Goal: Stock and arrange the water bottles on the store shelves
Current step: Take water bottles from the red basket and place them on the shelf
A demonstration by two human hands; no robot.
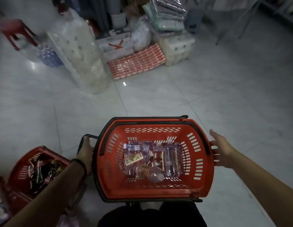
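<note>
Far left, at the lower corner of the view, a second red basket sits on the floor holding dark packets; it is no part of your load. Above it, at the far left edge of the floor, stands a red stool, blurred. Your left grip is closed on the left end of the red basket, by its black handle, with the fingertips tucked out of sight beneath the rim. Beyond it, wrapped paper rolls and a red-and-white pack are stacked on the floor, well apart from you. The water bottles lie inside the basket on its bottom, a loose heap of clear bottles on their sides, touching and overlapping; most show white caps, some carry a pale label, and one lies with its cap toward the near wall. Their exact count cannot be told. Your right grip is spread open, fingers straight, laid against the outside of the basket's right wall and holding nothing. Finding: stocking has not started as far as this view shows. No bottle stands on a shelf, and no shelf face lies ahead. Carrying, placing and arranging all remain outstanding.
</note>
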